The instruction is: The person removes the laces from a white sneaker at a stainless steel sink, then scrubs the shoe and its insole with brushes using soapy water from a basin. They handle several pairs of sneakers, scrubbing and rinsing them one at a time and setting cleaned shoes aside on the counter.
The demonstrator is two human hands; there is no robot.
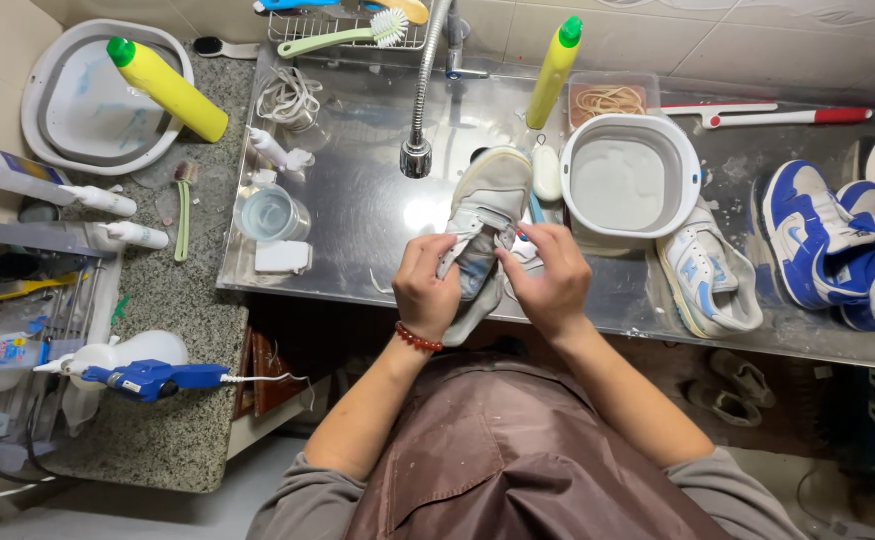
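Steel sink [357, 215], wet, holds a white tub [629, 178] of cloudy water. Grey basin [97, 100] on the counter: a yellow bottle [167, 88] lies across it. Small clear cup [271, 214]: water. Grey-white sneaker [485, 215] at sink's front edge; left hand [425, 288] and right hand [551, 280] both pinch its tongue area.

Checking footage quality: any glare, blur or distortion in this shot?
Head view: bright glare on the wet steel sink tray below the faucet head; both hands, left hand and right hand, on the grey-white sneaker look sharp; edges bow slightly, wide-angle.
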